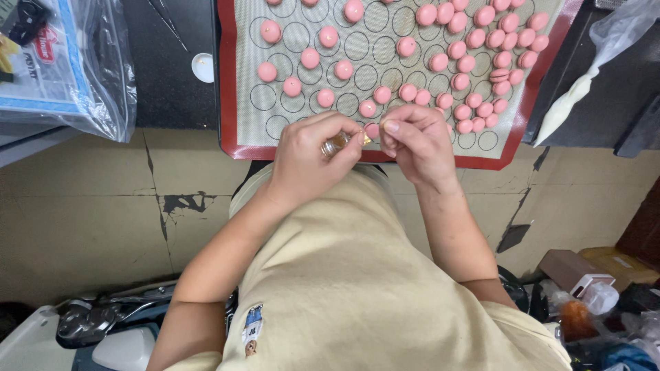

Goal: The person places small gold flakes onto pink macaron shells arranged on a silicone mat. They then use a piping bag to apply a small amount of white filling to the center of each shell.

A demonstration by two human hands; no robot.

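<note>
I am pinching a small glass jar [335, 144] in my left hand [309, 158], fingers curled tight around it so only its glinting side is showing. My right hand [416, 141] is closing thumb and forefinger on something tiny and gold-coloured [366, 139] right at the jar's mouth; it is too small for me to tell what it is. The jar is sitting between my two hands, touching the left fingers and just beside the right fingertips.

Both hands are hovering over the near red edge of the silicone baking mat [240, 148], and that is where I am judging the risk to lie. A pink macaron shell [372, 129] is lying on the mat directly beyond the jar, almost under my knuckles, with more shells [474, 113] crowding the mat's near right corner. If my grip slips, the jar could be dropping onto those shells and cracking them, or spilling over the mat. Off the mat's right edge a filled piping bag [570, 103] is lying on the dark counter, well apart.
</note>
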